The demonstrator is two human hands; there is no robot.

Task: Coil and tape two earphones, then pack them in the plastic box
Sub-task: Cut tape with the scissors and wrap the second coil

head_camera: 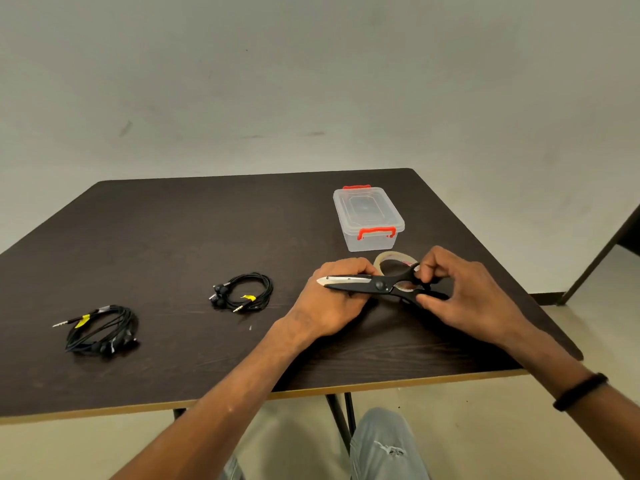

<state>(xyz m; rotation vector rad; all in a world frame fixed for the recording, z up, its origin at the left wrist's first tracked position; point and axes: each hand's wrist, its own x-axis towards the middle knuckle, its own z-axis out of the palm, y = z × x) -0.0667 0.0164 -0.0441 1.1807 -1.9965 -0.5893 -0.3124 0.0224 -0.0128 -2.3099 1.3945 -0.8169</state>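
Observation:
Two black earphones lie coiled on the dark table, each with a yellow tag: one (pixel 102 329) at the left, the other (pixel 244 292) nearer the middle. The clear plastic box (pixel 367 218) with red latches stands closed at the back right. My right hand (pixel 464 296) grips the black handles of the scissors (pixel 367 284), whose shut blades point left across my left hand (pixel 334 297). My left hand's fingers curl at the left edge of the clear tape roll (pixel 394 259), which sits just behind the scissors.
The table (pixel 173 237) ends at a light front edge close to my body, with my knee below it. Its right edge drops off just past my right forearm. A pale wall stands behind, and a dark furniture leg (pixel 595 258) is at the far right.

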